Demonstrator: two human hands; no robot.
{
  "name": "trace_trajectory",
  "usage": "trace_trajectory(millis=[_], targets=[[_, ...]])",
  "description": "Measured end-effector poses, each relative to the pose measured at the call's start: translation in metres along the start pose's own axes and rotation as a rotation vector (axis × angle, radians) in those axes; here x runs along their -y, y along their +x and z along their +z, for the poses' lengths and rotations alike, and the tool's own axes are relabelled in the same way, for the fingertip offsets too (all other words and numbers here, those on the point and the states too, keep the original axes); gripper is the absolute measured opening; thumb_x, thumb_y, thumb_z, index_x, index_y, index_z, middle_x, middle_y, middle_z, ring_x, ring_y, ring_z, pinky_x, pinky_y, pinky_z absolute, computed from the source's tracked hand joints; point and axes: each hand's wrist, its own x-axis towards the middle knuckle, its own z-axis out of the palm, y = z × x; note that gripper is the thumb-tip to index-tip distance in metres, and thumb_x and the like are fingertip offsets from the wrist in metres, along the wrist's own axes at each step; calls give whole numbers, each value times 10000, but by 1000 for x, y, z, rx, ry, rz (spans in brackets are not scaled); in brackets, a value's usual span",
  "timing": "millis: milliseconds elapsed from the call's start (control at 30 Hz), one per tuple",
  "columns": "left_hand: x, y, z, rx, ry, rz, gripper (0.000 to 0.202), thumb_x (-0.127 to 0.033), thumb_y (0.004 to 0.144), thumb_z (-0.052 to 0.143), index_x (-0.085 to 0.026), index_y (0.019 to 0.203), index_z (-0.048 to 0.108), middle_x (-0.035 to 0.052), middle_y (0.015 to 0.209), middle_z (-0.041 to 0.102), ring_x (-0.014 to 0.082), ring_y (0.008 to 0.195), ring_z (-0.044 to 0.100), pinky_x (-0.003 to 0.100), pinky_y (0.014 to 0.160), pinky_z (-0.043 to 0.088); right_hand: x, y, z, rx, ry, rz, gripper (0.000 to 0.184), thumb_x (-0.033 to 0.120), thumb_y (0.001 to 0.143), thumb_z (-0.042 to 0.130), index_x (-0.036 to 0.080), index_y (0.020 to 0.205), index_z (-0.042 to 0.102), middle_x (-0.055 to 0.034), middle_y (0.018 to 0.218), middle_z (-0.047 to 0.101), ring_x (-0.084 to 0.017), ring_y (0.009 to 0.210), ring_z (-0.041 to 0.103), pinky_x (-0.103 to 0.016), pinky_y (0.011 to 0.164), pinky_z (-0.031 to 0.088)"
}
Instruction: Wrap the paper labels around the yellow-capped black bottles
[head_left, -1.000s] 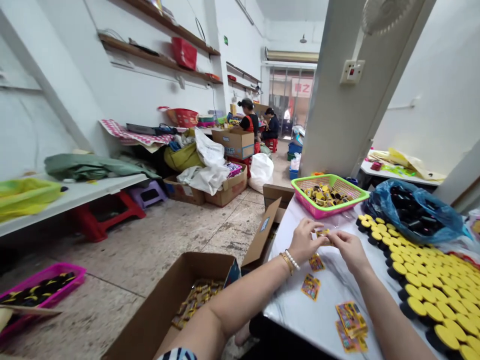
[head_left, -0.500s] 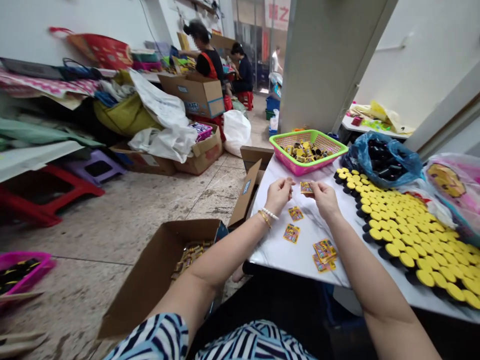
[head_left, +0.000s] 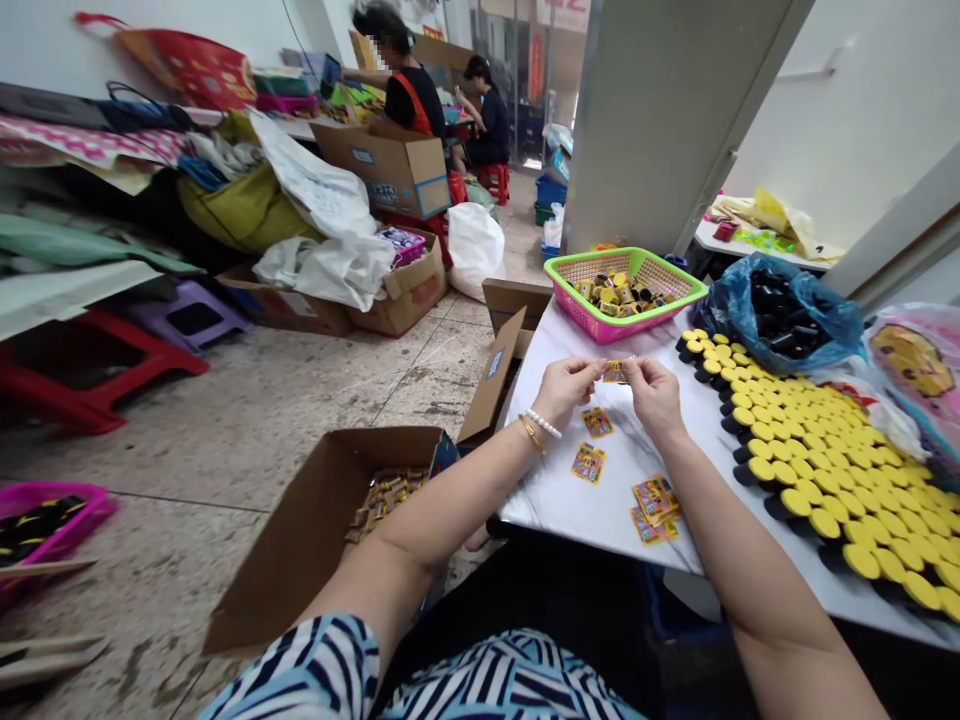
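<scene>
Between my two hands, just above the white table [head_left: 551, 490], is a small printed yellow sticker [head_left: 616, 372]. My left hand [head_left: 568, 388] pinches its left edge, and my right hand [head_left: 654, 395] pinches the right edge. Two similar stickers [head_left: 589, 463] lie apart on the table below my hands. Nearer me is a small pile of stickers [head_left: 654, 505], beside my right forearm. To the right, many black pieces with round yellow tops [head_left: 817, 450] stand packed together. Whether the held piece is one sticker or several, I cannot tell.
A pink and green basket [head_left: 630, 325] of yellow and black pieces stands at the table's far end. Behind the yellow tops sits a blue plastic bag [head_left: 817, 345]. An open cardboard box [head_left: 277, 560] is on the floor at left. Two people sit working farther back.
My left hand has moved right and now grips the sticker that my right hand held alone. The camera view has shifted slightly.
</scene>
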Motion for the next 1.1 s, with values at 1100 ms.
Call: trace_trajectory(millis=[1100], targets=[[-3,11,-8,148,-145,-399,140,-153,797,808,-86,912,767,105,885,773,13,488,493,120,368,188,-22,27,-76,39,-1009,9,325,244,814,658,158,1115,745,-186,1098,741,-332,1041,667,-487,1000,495]])
